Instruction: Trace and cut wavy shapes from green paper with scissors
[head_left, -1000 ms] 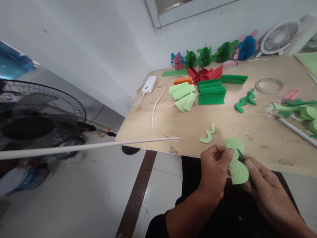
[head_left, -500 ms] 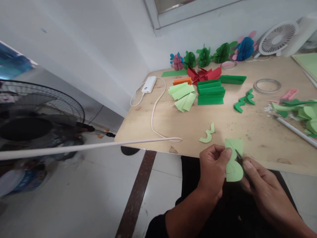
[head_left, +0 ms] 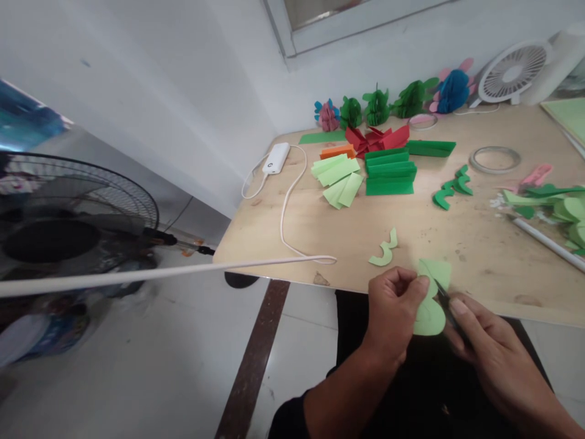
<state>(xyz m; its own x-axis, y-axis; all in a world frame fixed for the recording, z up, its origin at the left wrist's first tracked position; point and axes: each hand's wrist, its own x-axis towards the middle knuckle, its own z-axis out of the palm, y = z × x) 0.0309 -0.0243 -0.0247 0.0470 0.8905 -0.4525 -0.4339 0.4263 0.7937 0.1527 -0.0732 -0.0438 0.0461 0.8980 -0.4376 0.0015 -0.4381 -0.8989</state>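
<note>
Between thumb and fingers, my left hand [head_left: 397, 305] pinches a piece of light green paper [head_left: 430, 316] by its left edge, over the table's front edge. The paper has a rounded, cut lower lobe, a drawn curved line and a square upper part. My right hand [head_left: 479, 329] is closed around dark scissors [head_left: 446, 303], their handles mostly hidden by the fingers. The blades meet the paper at the notch above the lobe. A curvy light green paper offcut [head_left: 384, 249] lies on the table just beyond my left hand.
Folded light green papers [head_left: 339, 174], folded dark green papers [head_left: 390, 172] and red folded paper [head_left: 375, 139] lie mid-table. Paper figures [head_left: 376, 108] line the wall beside a small white fan [head_left: 512, 73]. A white cable [head_left: 183, 269] stretches across the left from a power bank [head_left: 276, 158].
The light green paper has turned slightly in my left hand, its lower lobe shifting left. The scissors stay at the notch, and both hands keep almost the same place.
</note>
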